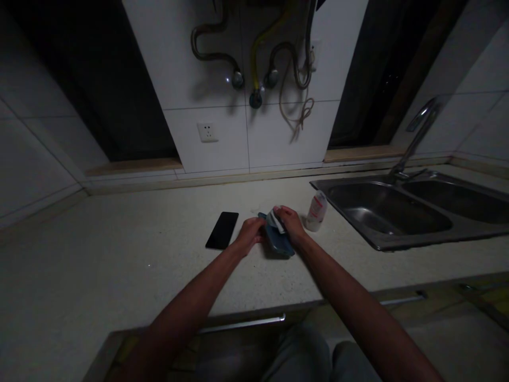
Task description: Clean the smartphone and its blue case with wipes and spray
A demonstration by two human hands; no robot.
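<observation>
My left hand (251,233) is closed on the left edge of a blue phone case (278,242), which is tilted above the counter. In my right hand (289,220) is a folded white tissue (274,222), pressed against the upper part of the case. My right fingers are closed round the tissue and cover part of it. A black phone (222,231) lies flat on the counter, left of my left hand. Just right of my right hand stands a small whitish bottle (317,211) with a red-marked label.
The pale counter (119,254) runs along a tiled wall. At the right is a steel double sink (382,246) with a tall faucet (417,132). Pipes and a yellow hose (255,58) hang on the wall above a white socket (207,132). Drawer handles (242,323) line the front edge.
</observation>
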